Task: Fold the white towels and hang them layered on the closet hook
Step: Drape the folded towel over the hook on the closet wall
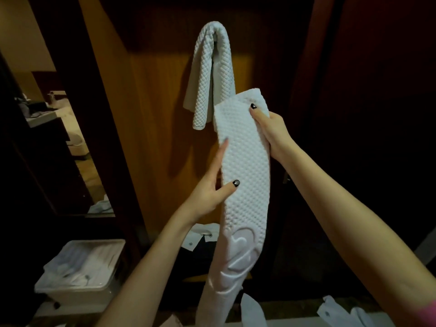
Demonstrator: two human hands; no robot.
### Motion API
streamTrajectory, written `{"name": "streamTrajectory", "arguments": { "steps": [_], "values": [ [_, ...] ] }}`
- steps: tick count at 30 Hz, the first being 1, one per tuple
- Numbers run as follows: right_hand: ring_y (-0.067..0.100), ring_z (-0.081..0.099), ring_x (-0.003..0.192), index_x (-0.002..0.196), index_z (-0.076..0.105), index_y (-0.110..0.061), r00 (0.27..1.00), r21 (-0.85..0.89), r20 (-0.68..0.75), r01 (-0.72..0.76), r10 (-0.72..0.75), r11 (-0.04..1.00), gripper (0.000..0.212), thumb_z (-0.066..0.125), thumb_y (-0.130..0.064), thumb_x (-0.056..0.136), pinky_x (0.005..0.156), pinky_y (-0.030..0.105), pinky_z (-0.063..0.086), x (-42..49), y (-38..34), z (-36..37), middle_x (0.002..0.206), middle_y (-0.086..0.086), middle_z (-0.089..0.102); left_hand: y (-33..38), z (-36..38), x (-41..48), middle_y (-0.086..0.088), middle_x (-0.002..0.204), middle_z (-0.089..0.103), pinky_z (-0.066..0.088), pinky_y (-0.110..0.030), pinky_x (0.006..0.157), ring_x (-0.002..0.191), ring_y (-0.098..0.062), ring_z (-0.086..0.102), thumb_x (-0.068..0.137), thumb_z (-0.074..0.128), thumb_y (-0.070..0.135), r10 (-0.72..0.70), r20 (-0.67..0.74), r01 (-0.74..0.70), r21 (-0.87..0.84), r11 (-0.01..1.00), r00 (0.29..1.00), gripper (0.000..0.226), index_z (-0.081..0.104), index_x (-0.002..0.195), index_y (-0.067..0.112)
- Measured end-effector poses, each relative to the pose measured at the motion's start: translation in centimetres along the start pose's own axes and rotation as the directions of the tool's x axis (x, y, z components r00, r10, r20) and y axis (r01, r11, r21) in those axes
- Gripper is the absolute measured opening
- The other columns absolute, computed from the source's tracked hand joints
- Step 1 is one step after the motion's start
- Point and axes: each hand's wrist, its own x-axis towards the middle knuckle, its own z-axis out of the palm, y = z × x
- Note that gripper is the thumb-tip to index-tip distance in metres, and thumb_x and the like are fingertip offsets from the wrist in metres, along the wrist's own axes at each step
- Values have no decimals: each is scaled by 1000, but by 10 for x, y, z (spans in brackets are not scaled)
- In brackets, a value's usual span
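One white waffle-textured towel hangs doubled over the hook on the wooden closet panel; the hook itself is hidden under it. A second white towel, folded into a long narrow strip, hangs down in front of the panel just below and right of the first. My right hand grips its upper end, thumb on the front. My left hand holds its left edge at mid-height, thumb across the front and fingers behind.
A white plastic bin with white cloth in it stands at the lower left. More white garments lie on the floor below the panel and at the lower right. A mirror stands to the left. Dark closet doors flank the panel.
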Motion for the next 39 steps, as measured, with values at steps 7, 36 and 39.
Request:
{"name": "streamTrajectory", "arguments": {
  "steps": [7, 36, 39],
  "values": [
    [28, 63, 96, 120, 63, 0, 942, 28, -111, -314, 315, 949, 57, 51, -50, 97, 83, 36, 45, -39, 70, -1, 107, 11, 68, 3, 1, 1, -3, 127, 53, 50, -19, 93, 112, -3, 58, 91, 58, -7, -130, -266, 112, -82, 990, 955, 59, 50, 131, 35],
    [31, 72, 95, 99, 77, -3, 896, 545, 265, -445, 357, 711, 35, 58, -32, 93, 72, 39, 59, -91, 84, -12, 104, 17, 74, -58, -1, -53, 3, 98, 74, 51, -36, 96, 100, -15, 68, 89, 52, 51, -370, -199, 298, -318, 900, 907, 31, 74, 90, 29],
    [31, 71, 99, 109, 72, -3, 896, 561, 256, -443, 362, 700, 36, 63, -32, 88, 77, 40, 59, -86, 87, -18, 110, 16, 72, -61, 10, -55, 3, 99, 73, 52, -24, 86, 100, -13, 67, 95, 48, 45, -365, -122, 316, -301, 900, 923, 31, 73, 93, 29]
  ]
}}
